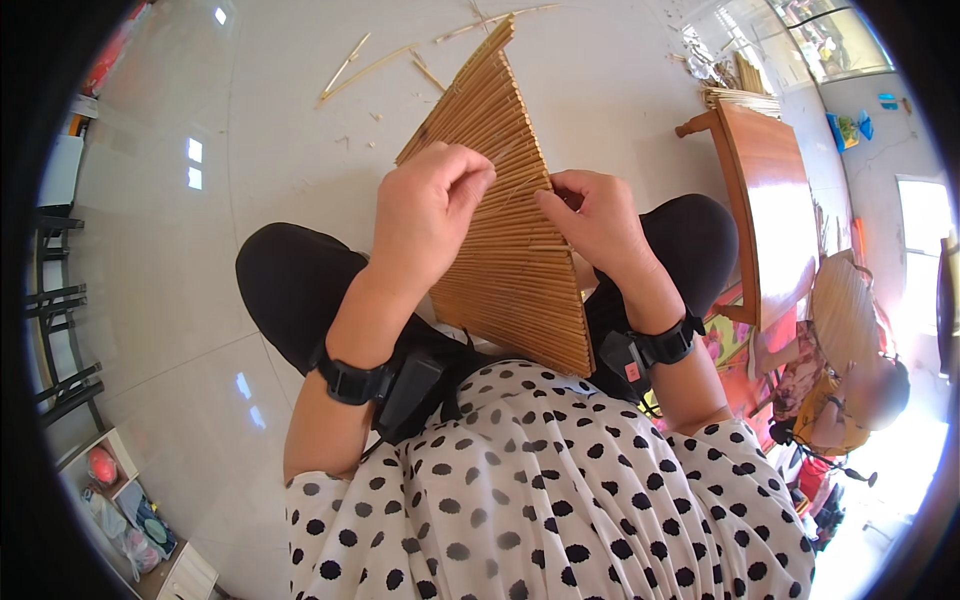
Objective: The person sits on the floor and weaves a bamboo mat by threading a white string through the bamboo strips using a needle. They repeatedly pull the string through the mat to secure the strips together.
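The stick mat (515, 270) stood slanted between the person's knees (290, 265), its near end at the lap. The right hand (605, 220) had its grip closed on the mat's right edge. The left hand (425, 220) showed a narrow, pinched grip over the mat's face; whether it held a strand could not be told. Loose sticks (345, 67) lay beyond on the floor (290, 150).

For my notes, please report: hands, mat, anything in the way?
Left hand pinched, at mat face; right hand at its right edge. Mat between knees. Nothing seen blocking hands; loose sticks lie beyond, on floor.
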`<state>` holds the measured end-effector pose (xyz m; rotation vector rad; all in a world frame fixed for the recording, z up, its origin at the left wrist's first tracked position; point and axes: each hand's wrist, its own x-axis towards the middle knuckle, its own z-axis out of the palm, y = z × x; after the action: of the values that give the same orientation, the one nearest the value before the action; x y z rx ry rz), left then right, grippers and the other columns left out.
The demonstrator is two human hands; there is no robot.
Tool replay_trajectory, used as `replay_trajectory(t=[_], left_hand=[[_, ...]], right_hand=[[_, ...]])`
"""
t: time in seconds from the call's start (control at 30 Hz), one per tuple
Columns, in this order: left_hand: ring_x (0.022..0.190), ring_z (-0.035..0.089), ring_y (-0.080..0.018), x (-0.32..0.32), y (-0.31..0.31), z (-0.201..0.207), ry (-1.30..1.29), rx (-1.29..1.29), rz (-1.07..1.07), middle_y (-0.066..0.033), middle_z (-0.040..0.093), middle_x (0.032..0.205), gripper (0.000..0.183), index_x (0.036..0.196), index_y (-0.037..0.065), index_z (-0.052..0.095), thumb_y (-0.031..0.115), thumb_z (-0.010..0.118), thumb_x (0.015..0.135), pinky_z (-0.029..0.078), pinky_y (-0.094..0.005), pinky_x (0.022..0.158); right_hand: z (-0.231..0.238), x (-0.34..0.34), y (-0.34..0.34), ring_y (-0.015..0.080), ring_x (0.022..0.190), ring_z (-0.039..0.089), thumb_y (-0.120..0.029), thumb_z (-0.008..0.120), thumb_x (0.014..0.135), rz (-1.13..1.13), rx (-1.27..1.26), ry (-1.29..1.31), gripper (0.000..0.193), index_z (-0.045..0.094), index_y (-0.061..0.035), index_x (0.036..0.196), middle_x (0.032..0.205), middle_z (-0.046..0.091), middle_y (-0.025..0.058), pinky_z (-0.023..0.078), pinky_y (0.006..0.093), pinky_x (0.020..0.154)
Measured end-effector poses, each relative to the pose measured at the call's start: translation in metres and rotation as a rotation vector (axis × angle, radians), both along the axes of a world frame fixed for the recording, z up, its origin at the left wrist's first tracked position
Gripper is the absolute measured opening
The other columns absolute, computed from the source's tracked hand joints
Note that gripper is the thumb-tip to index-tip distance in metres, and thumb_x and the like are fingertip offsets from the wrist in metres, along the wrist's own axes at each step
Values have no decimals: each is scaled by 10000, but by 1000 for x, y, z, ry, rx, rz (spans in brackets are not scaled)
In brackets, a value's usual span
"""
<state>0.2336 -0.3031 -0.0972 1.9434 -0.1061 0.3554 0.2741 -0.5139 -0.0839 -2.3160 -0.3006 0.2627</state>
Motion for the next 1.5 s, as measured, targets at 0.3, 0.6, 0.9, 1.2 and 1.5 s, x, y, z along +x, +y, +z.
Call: replay_trajectory(t=[0.3, 0.6, 0.9, 1.2, 1.5], left_hand=[[631, 661, -332, -7, -11, -2, 65, 281, -153, -136, 688, 725, 49, 932, 50, 693, 99, 695, 926, 506, -392, 579], [696, 693, -343, -1, -17, -7, -41, 265, -107, -164, 723, 817, 76, 969, 25, 732, 58, 705, 906, 532, -383, 607], [700, 699, -332, -2, -17, -3, -45, 262, -105, -160, 730, 831, 76, 962, 17, 739, 32, 714, 893, 534, -369, 608], [701, 700, -332, -3, -15, -4, -42, 275, -111, -162, 728, 828, 77, 962, 20, 739, 36, 718, 890, 534, -368, 605], [707, 696, -336, -2, -15, -3, -35, 313, -120, -157, 725, 828, 63, 948, 26, 733, 38, 712, 889, 531, -372, 606]], right_hand=[[-6, -2, 1, 203, 587, 579, -170, 728, 886, -37, 96, -53, 230, 703, 57, 904, 712, 657, 139, 486, 341, 588], [-10, -1, -2, 219, 618, 596, -132, 735, 864, -25, 114, -92, 190, 704, 53, 892, 730, 659, 141, 489, 342, 604], [-8, -1, 0, 227, 618, 600, -121, 731, 857, -23, 113, -99, 180, 699, 55, 878, 726, 659, 146, 492, 343, 604], [-7, -2, 0, 220, 613, 595, -119, 727, 858, -26, 114, -90, 179, 698, 57, 875, 728, 660, 143, 491, 342, 603], [-6, -2, 1, 230, 602, 584, -122, 727, 857, -8, 106, -122, 174, 698, 49, 874, 717, 651, 141, 487, 346, 598]])
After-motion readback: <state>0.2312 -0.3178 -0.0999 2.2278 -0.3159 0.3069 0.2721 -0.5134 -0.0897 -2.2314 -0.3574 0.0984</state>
